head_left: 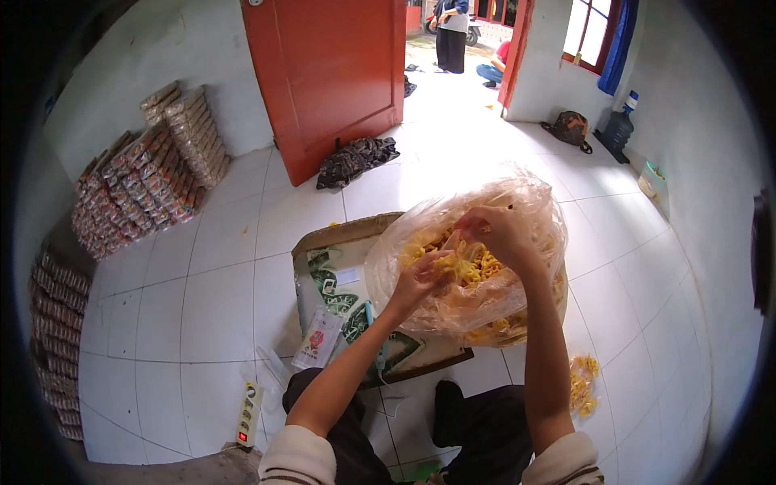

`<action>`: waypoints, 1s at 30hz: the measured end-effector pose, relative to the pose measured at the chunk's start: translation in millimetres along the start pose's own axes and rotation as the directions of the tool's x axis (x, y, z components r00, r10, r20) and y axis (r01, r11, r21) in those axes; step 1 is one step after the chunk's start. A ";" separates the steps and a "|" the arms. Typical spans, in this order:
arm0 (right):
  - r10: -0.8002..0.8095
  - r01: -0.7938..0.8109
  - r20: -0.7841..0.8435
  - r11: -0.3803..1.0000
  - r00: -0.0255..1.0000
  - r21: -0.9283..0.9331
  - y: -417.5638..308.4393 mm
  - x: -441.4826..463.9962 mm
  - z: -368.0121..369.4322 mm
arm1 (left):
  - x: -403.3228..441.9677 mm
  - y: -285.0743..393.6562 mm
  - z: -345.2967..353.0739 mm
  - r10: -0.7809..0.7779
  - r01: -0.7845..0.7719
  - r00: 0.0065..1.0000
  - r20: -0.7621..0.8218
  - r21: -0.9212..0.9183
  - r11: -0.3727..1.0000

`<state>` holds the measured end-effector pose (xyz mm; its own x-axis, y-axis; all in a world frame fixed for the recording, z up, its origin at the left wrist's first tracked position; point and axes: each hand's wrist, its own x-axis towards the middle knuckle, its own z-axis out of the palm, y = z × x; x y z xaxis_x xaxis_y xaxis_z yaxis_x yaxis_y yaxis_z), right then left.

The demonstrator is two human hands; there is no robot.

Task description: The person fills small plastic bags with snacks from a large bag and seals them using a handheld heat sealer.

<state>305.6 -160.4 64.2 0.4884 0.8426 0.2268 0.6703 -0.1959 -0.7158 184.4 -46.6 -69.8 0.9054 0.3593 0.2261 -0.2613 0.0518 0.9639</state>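
A large clear plastic bag (517, 210) full of yellow curly snack pieces (485, 267) stands open in front of me, partly on a low board with green print (343, 301). Over the bag's mouth, my left hand (422, 279) is closed around a small clear bag (458, 257) with yellow pieces in it. My right hand (489, 228) pinches the upper edge of that small bag. On the board's left part lie a printed plastic packet (321, 335) and a light blue stick-like tool (369, 314).
Stacks of packed goods (149, 174) line the left wall. A power strip (249, 414) is at lower left, a filled small bag (584, 385) at lower right. Beyond the red door (323, 73) are two people. A dark cloth (356, 162) lies by the door.
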 end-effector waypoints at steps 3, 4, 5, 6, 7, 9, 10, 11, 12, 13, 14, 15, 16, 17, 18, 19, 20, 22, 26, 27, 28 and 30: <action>-0.037 0.037 0.002 0.993 0.999 -0.109 -9.2 -1.7 -4.2 | 0.0 3.6 -2.5 -0.039 0.042 0.999 0.030 -0.097 0.994; -0.110 0.108 0.008 0.962 0.994 -0.251 -12.1 -2.5 -5.5 | 1.1 2.2 -3.9 -0.008 0.008 1.000 0.003 -0.073 0.997; -0.110 0.109 0.009 0.962 0.994 -0.251 -13.7 -4.8 -6.0 | 1.8 0.8 -5.2 0.024 -0.025 0.999 -0.023 -0.049 0.998; -0.179 0.177 0.026 0.923 0.984 -0.343 -14.6 -8.3 -6.1 | 1.6 2.1 -5.5 0.023 -0.025 0.999 -0.024 -0.049 0.998; -0.245 0.242 0.050 0.870 0.968 -0.430 -15.6 -10.4 -6.1 | 1.3 3.4 -5.7 0.042 -0.044 0.999 -0.034 -0.056 0.997; -0.253 0.243 0.020 0.900 0.967 -0.361 -20.1 -7.6 -4.0 | -0.4 11.6 -5.2 0.062 -0.065 0.997 -0.046 -0.061 0.996; -0.260 0.246 -0.010 0.925 0.966 -0.291 -22.8 -6.0 -2.4 | -2.4 19.6 -3.7 0.037 -0.038 0.999 -0.018 -0.084 0.996; -0.264 0.251 -0.006 0.924 0.965 -0.290 -26.6 -6.1 -2.2 | -3.4 25.5 -3.2 0.013 -0.012 1.000 0.010 -0.107 0.994; -0.289 0.274 -0.015 0.921 0.957 -0.276 -31.1 -6.9 -2.8 | -2.5 25.1 -5.1 0.014 -0.014 1.000 0.004 -0.107 0.994; -0.313 0.296 -0.025 0.918 0.949 -0.263 -34.0 -7.3 -2.8 | -0.8 23.4 -7.6 -0.027 0.031 0.999 0.042 -0.092 0.995; -0.316 0.299 -0.024 0.917 0.949 -0.262 -34.8 -7.2 -2.2 | 0.3 22.5 -9.8 -0.069 0.075 0.994 0.081 -0.074 0.994; -0.324 0.310 -0.020 0.920 0.946 -0.241 -35.4 -7.0 -1.8 | 0.6 22.1 -11.9 -0.067 0.073 0.995 0.080 -0.073 0.995; -0.332 0.321 -0.015 0.922 0.943 -0.219 -36.1 -6.9 -1.3 | 0.4 21.4 -14.1 -0.061 0.061 0.996 0.070 -0.005 0.998; -0.335 0.324 -0.014 0.920 0.942 -0.218 -38.0 -7.2 -0.8 | 0.0 21.0 -16.5 -0.053 0.049 0.997 0.060 0.063 0.997; -0.317 0.312 0.002 0.932 0.948 -0.187 -40.8 -8.1 -0.4 | -0.8 22.4 -19.0 -0.052 0.048 0.997 0.056 0.065 0.997; -0.299 0.298 0.017 0.942 0.954 -0.156 -43.0 -8.7 0.0 | -1.3 24.0 -21.6 -0.074 0.072 0.994 0.074 0.031 0.997; -0.302 0.301 0.018 0.941 0.953 -0.156 -42.9 -8.4 1.3 | -2.0 25.3 -23.3 -0.095 0.095 0.991 0.094 -0.002 0.995; -0.308 0.303 -0.012 0.942 0.951 -0.146 -41.0 -6.9 4.6 | -4.3 28.6 -24.3 -0.062 0.063 0.998 0.031 -0.009 0.998; -0.326 0.320 -0.026 0.937 0.945 -0.137 -43.3 -5.9 7.7 | -11.8 44.8 -26.8 -0.022 0.021 0.999 -0.026 -0.050 0.999; -0.337 0.331 -0.007 0.927 0.941 -0.176 -39.8 -4.2 9.1 | -13.1 44.8 -27.7 -0.019 0.018 0.999 -0.029 -0.047 0.999; -0.346 0.341 0.012 0.915 0.938 -0.215 -37.8 -2.7 11.4 | -15.3 44.5 -27.9 0.012 -0.012 1.000 -0.027 -0.026 1.000; -0.328 0.325 0.007 0.933 0.945 -0.156 -37.5 -1.1 18.7 | -20.1 48.3 -26.7 0.046 -0.047 0.998 -0.029 0.000 0.999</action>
<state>269.5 -144.6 78.4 0.2377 0.8635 0.4448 0.8714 0.0128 -0.4904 144.7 -26.4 -31.5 0.8821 0.3885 0.2665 -0.3030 0.0347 0.9524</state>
